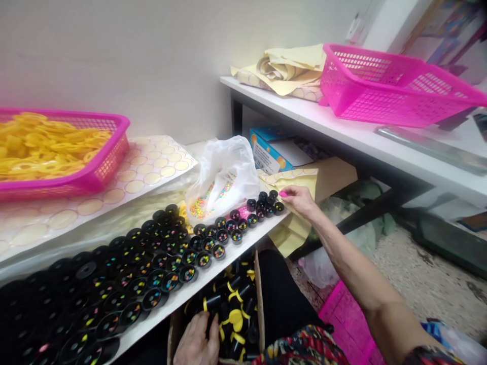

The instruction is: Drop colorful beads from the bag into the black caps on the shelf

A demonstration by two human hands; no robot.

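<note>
My right hand (299,198) is closed in a pinch on a small pink piece (283,193), its exact kind hard to make out. It is at the far right end of a white board (228,249), beside small black cups (269,201). Many more black cups (189,274) stand in rows along the board, many with coloured beads inside. My left hand (198,338) lies low in a cardboard box (260,304), fingers a little apart, touching black cylinders with yellow parts (235,320). I see nothing held in it.
Behind the cups sits a white plastic bag (228,177) of coloured beads. A pink basket (114,167) of yellow rings stands left. On the right table (353,133) are another pink basket (365,104) and folded paper (291,66). Underneath is a blue box (271,152).
</note>
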